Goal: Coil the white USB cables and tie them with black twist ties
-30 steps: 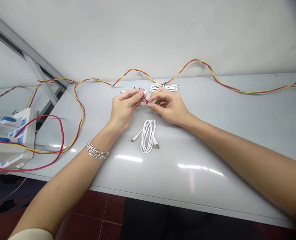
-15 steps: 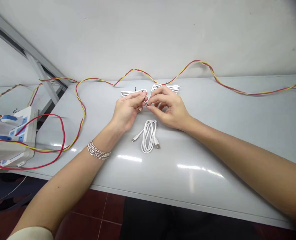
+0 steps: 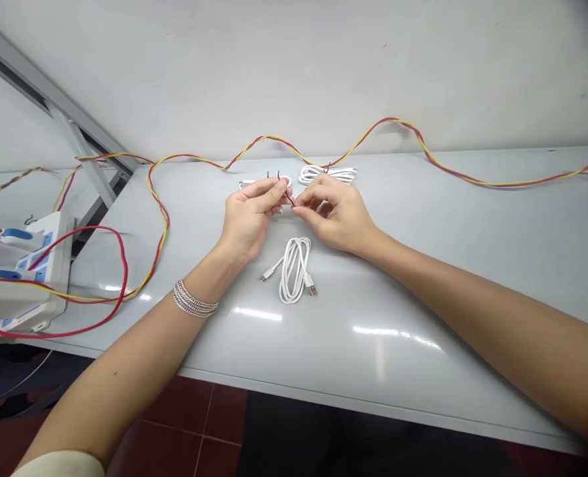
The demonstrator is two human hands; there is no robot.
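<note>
Head view: left hand fingers pinch a thin black tie, its span bridging the hands beyond the coiled white cable on the bench, right hand fingers nipping the end; I'd keep pressure light, avoiding kinks.

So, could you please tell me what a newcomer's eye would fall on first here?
Probably the left hand and right hand, close together near the middle, with a thin black twist tie pinched between them. Just below lies a coiled white USB cable on the gray tabletop. The wavy red-and-yellow twisted wire along the back and the white-and-blue power strip at far left would likely catch the eye next.
</note>
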